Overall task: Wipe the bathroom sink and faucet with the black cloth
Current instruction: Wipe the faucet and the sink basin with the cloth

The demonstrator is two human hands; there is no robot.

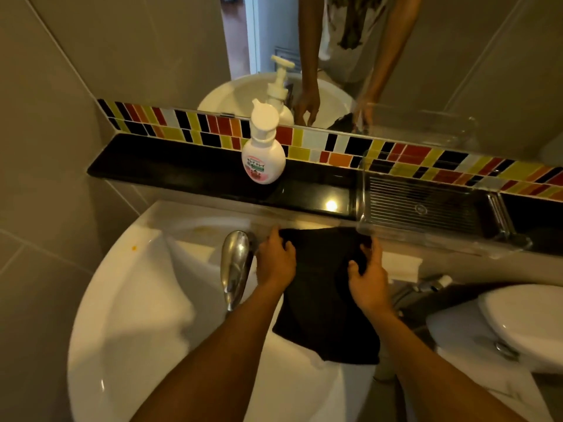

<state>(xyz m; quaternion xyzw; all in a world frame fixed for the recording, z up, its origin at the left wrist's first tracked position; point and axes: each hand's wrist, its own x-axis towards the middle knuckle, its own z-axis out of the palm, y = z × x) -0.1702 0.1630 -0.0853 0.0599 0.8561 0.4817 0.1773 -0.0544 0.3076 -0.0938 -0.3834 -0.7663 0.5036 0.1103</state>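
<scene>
A black cloth (323,287) lies spread over the right rim of the white round sink (131,300), hanging down toward me. My left hand (275,261) grips its upper left corner, just right of the chrome faucet (234,266). My right hand (370,277) pinches the cloth's upper right corner, fingers curled into the fabric. The faucet spout points toward me over the basin. A small orange stain (133,247) marks the sink's left rim.
A white and pink soap pump bottle (263,147) stands on the black ledge (182,169) behind the sink. A clear plastic tray (426,208) sits on the ledge at right. A white toilet (524,321) is at lower right. A mirror (335,56) hangs above the coloured tile strip.
</scene>
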